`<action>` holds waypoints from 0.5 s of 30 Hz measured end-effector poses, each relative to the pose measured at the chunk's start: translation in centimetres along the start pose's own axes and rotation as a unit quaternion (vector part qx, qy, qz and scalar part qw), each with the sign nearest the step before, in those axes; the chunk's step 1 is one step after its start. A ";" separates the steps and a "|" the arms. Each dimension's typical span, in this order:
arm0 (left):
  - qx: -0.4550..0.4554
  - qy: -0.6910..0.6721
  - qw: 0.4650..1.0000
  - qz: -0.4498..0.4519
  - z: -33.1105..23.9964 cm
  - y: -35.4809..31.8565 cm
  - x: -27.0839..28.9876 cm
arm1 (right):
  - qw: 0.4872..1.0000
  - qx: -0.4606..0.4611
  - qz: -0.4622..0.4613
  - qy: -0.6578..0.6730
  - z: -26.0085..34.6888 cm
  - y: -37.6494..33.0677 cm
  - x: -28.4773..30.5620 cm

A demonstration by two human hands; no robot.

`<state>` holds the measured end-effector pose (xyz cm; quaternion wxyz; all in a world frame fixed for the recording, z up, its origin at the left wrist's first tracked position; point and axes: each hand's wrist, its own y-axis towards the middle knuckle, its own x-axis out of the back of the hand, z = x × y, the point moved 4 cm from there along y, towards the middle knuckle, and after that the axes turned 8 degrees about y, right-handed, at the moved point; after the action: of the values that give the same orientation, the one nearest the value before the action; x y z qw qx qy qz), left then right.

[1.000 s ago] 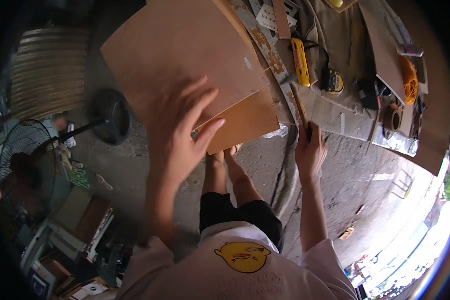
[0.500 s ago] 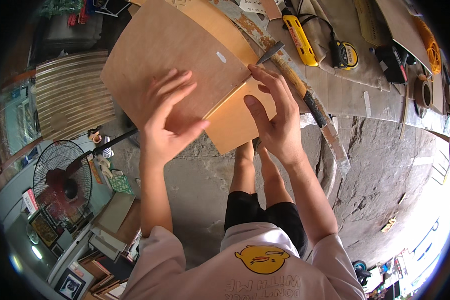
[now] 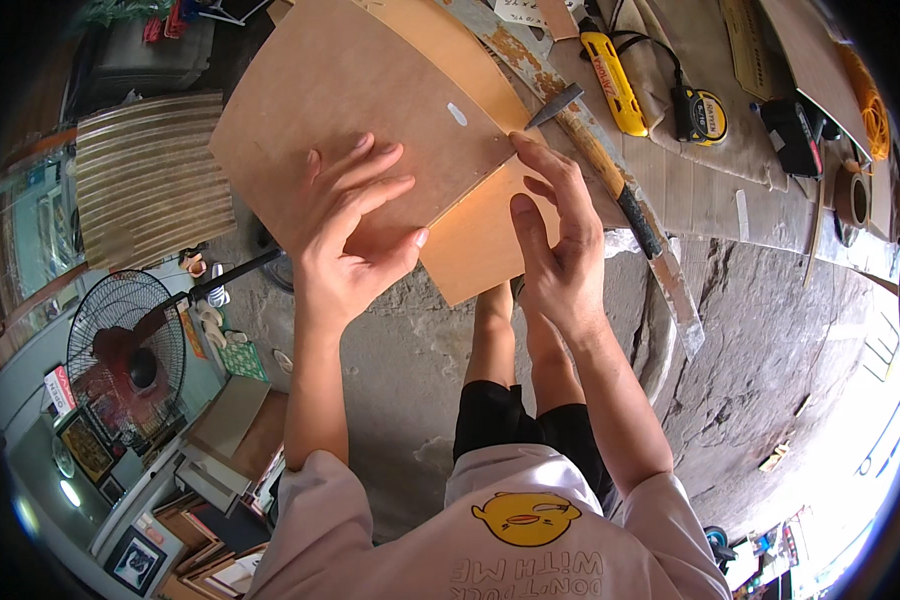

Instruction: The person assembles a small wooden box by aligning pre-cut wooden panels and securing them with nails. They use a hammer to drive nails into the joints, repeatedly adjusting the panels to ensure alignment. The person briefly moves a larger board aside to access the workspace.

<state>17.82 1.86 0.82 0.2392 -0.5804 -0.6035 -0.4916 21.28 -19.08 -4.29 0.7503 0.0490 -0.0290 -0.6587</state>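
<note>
A thin brown wooden board (image 3: pixel 360 90) lies on top of a lighter, yellowish board (image 3: pixel 480 240), which sticks out from under its near and right edges. My left hand (image 3: pixel 350 220) rests over the upper board near its front edge, fingers spread, the thumb at the edge. My right hand (image 3: pixel 560 230) is by the board's right corner, its index fingertip touching that corner and its thumb held apart. Nothing shows in either hand. A hammer (image 3: pixel 590 150) with a yellow and black handle lies just right of my right hand, its head close to the corner.
A worn metal straightedge (image 3: pixel 678 290) runs under the hammer. On the bench to the right lie a yellow utility knife (image 3: pixel 613 85), a tape measure (image 3: pixel 700 115), a black box-like item (image 3: pixel 792 135) and a tape roll (image 3: pixel 850 195). A standing fan (image 3: pixel 130 355) is at the left.
The upper board has turned slightly and its front edge sits closer against the lower board. My left hand has slid right along it, and my right hand has stayed at the corner.
</note>
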 end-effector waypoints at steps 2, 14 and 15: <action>-0.001 -0.004 1.000 -0.003 0.0 0.0 -0.1 | 1.000 0.007 0.004 0.003 0.1 0.1 0.1; 0.032 -0.055 0.998 -0.003 0.0 0.6 -0.2 | 1.000 0.005 0.018 -0.020 -3.7 -0.1 -0.1; 0.044 -0.085 0.995 -0.011 0.4 0.4 -0.4 | 0.999 0.014 0.015 -0.048 -4.4 -0.1 -0.1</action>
<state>18.37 1.95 0.48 0.2070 -0.6024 -0.6489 -0.4162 21.67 -18.80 -8.69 0.7571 0.0276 -0.0749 -0.6484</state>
